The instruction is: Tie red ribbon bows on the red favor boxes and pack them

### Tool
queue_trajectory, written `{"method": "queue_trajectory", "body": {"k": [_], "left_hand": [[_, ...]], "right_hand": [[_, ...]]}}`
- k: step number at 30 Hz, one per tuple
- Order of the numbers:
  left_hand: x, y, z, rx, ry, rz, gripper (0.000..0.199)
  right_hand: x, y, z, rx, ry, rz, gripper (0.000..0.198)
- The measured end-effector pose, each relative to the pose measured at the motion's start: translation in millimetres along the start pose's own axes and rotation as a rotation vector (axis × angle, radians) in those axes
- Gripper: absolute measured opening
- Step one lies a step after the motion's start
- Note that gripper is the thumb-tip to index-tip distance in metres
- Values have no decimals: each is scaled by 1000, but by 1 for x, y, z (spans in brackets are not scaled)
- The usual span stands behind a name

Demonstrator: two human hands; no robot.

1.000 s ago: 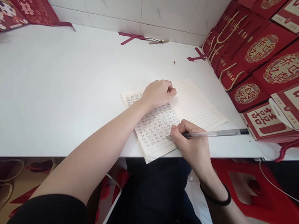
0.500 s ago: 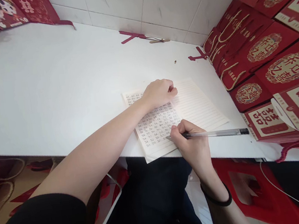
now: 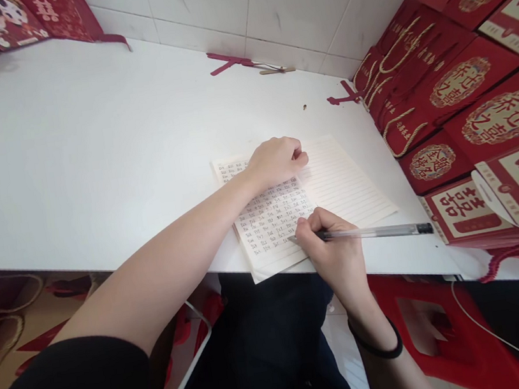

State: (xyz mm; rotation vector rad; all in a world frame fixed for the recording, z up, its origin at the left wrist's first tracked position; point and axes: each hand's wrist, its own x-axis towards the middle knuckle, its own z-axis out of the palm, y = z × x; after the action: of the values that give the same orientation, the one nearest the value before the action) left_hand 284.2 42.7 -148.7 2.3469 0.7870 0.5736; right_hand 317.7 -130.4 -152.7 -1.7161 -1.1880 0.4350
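Lined paper sheets (image 3: pixel 347 183), perhaps a notebook, lie at the table's front edge. The left page (image 3: pixel 268 259) carries rows of handwritten numbers, and the right one is ruled with no writing that I can see. My left hand (image 3: pixel 277 161) rests across the top of the pages, fingers curled in, nothing visible in them. Between the thumb and fingers of my right hand (image 3: pixel 337 251) is a clear pen with a black cap end (image 3: pixel 390 230). Its tip meets the left page near the lowest written row, and its back end points right.
Red gift bags with rope handles and boxes (image 3: pixel 466 120) are stacked at the right. More red bags (image 3: pixel 23 21) stand at the back left. A dark red ribbon (image 3: pixel 229 62) lies by the tiled wall. Below the table is a red stool (image 3: pixel 433 331).
Hardly anything differs. Both hands and the pen keep their places on the page, with only a very slight shift of the view.
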Motion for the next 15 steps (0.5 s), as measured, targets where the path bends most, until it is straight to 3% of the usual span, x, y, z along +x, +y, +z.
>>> {"method": "queue_trajectory", "body": {"k": [15], "left_hand": [[-1, 1, -1, 13, -5, 4, 25]], "right_hand": [[-1, 0, -1, 8, 8, -7, 36]]}}
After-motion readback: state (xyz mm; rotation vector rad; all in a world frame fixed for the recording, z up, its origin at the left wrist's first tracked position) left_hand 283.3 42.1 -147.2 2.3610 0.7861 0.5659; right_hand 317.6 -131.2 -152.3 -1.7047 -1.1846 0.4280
